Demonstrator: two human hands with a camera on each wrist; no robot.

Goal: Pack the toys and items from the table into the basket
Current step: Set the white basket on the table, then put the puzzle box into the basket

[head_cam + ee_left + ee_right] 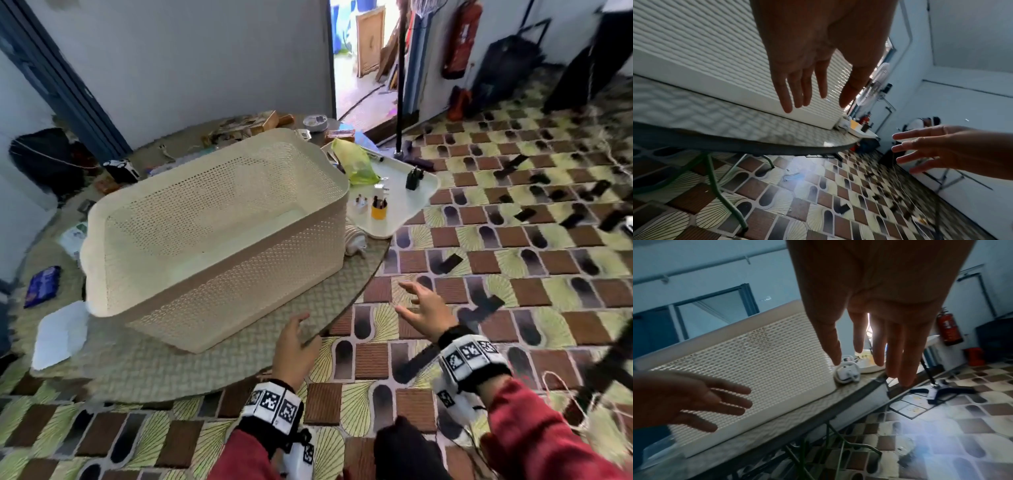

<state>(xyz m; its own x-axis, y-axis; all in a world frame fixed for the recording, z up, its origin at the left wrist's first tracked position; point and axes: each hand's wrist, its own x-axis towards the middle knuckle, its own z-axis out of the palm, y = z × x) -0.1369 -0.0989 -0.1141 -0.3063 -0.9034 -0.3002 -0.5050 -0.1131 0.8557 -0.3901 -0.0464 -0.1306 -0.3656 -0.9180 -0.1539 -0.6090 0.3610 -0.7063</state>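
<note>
Basket (219, 219) sits on counter (212, 356), apparently empty; packing seems not begun; items lie around it; left hand (294, 346) and right hand (426, 310) spread, holding nothing.

No text, label or number is clear enough to read.

1. A large cream perforated basket (219, 219) is set upright on the round woven-patterned surface (281, 301), and nothing is seen inside it.
2. A white coiled charger (354, 241) is laid just beside its right end.
3. A blue packet (42, 286) is laid at the left edge.
</note>
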